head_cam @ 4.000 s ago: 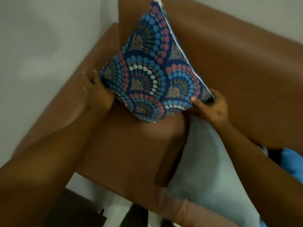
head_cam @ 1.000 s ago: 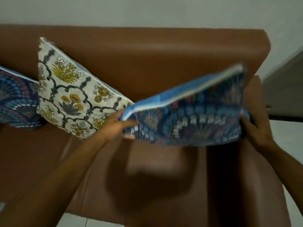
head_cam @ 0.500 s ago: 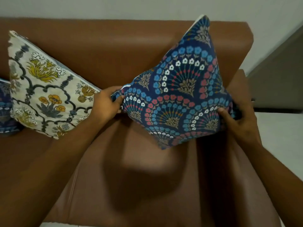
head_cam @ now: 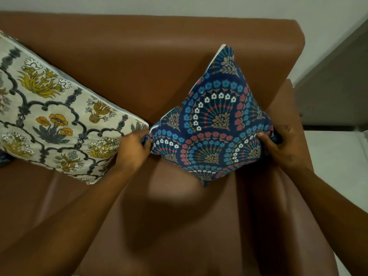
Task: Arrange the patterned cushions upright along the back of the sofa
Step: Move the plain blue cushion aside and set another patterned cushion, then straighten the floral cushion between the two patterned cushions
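Observation:
A dark blue cushion (head_cam: pixel 213 124) with a fan-and-flower pattern stands on one corner at the right end of the brown sofa (head_cam: pixel 139 62), leaning toward the backrest. My left hand (head_cam: pixel 133 150) grips its left corner and my right hand (head_cam: pixel 282 148) grips its right corner. To the left a cream cushion (head_cam: pixel 53 116) with yellow flowers leans upright against the backrest, its right corner touching my left hand. At the far left edge a sliver of another blue cushion (head_cam: pixel 4 159) shows beneath the cream one.
The sofa's right armrest (head_cam: pixel 286 108) rises just behind my right hand. Past it lies pale floor (head_cam: pixel 338 156) and a grey wall (head_cam: pixel 338 80). The brown seat (head_cam: pixel 179 226) spreads out below the cushions.
The blue cushion has gone from lying flat in my hands to standing on its corner, then sunk lower onto the seat near the armrest. My view has drawn closer.

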